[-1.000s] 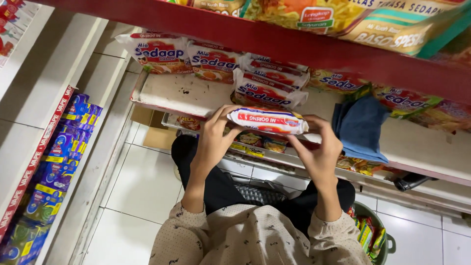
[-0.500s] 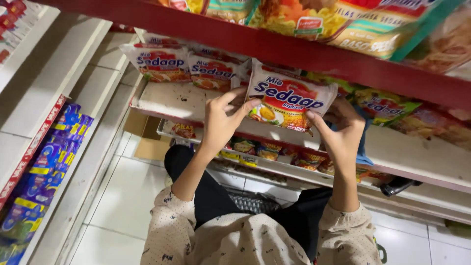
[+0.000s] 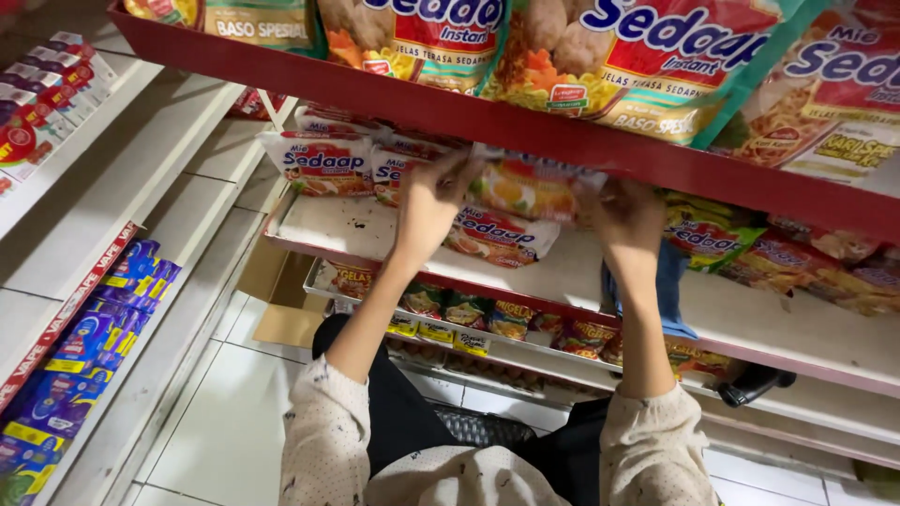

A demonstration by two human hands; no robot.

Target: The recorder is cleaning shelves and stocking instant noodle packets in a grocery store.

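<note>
Both my hands are raised to a white shelf (image 3: 328, 225) under a red-edged upper shelf (image 3: 525, 131). My left hand (image 3: 427, 201) and my right hand (image 3: 626, 214) grip the two ends of a flat noodle packet (image 3: 530, 187), white and orange, held just below the red edge. It is blurred. Beneath it another noodle packet (image 3: 502, 234) lies on the white shelf. Two more white packets (image 3: 323, 164) stand at the shelf's left rear.
Green and orange noodle packs (image 3: 600, 47) fill the upper shelf. More packets (image 3: 750, 248) lie to the right, beside a blue cloth (image 3: 670, 286). Small packs (image 3: 469, 314) line a lower shelf. Purple boxes (image 3: 84, 347) fill a left rack. White tiled floor (image 3: 225, 431) lies below.
Both hands have lifted the packet from chest height up and into the shelf, under the red edge. The view has moved closer to the shelves.
</note>
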